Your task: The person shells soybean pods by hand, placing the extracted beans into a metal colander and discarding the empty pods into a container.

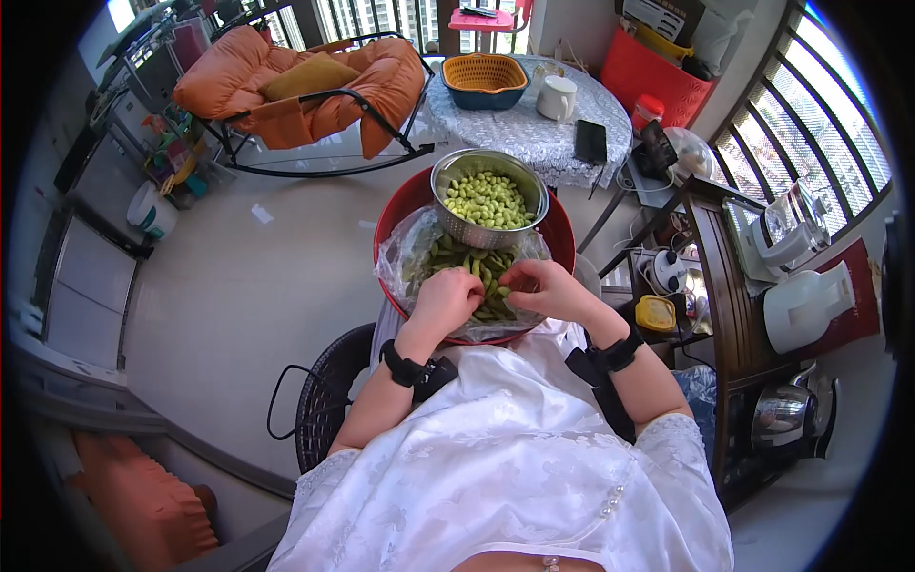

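Observation:
A red basin (pixel 390 221) rests at my lap, with a clear plastic bag (pixel 404 250) of green bean pods (pixel 488 268) inside. On the basin's far side sits a steel strainer bowl (pixel 460 229) holding shelled green beans (pixel 490 198). My left hand (pixel 452 297) is over the pods, its fingers curled together; what they hold, if anything, is hidden. Just right of it, my right hand (pixel 545 290) has thumb and fingers pinched on a green pod (pixel 504 291). The two hands are close but apart. Both wrists wear black bands.
Beyond the basin, a lace-covered table (pixel 496 124) carries a yellow-and-blue basket (pixel 484 84), a white mug (pixel 556 98) and a phone (pixel 590 141). An orange rocking chair (pixel 286 91) stands back left. At right, a dark shelf (pixel 729 286) holds appliances.

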Demonstrator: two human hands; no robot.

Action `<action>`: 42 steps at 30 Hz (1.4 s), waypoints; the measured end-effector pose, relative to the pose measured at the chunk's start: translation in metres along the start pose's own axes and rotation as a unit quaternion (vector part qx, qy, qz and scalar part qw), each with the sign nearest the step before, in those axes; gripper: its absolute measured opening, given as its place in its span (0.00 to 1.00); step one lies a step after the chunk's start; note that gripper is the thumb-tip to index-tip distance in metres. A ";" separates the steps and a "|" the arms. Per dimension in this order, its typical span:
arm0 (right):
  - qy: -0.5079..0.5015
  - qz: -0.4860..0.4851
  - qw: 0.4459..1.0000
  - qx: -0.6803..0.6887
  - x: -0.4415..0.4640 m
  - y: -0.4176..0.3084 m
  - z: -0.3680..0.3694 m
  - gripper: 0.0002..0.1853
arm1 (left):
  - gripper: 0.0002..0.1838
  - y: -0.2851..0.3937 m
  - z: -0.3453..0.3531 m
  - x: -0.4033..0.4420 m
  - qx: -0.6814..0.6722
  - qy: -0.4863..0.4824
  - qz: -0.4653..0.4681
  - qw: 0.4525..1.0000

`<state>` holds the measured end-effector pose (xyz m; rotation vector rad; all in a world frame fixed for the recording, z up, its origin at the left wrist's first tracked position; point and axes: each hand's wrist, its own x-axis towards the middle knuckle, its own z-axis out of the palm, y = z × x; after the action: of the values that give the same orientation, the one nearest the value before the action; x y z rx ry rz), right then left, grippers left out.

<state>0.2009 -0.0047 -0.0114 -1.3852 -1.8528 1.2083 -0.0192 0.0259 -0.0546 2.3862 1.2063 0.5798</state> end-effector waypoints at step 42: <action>0.153 -0.089 0.956 0.236 -0.016 -0.020 -0.037 0.11 | 0.06 0.049 -0.046 -0.005 -0.322 0.052 -0.051 0.944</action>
<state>0.2268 -0.0084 0.0248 -1.0434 -1.3321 1.1686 -0.0139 0.0031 0.0080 1.7491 0.9739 0.9119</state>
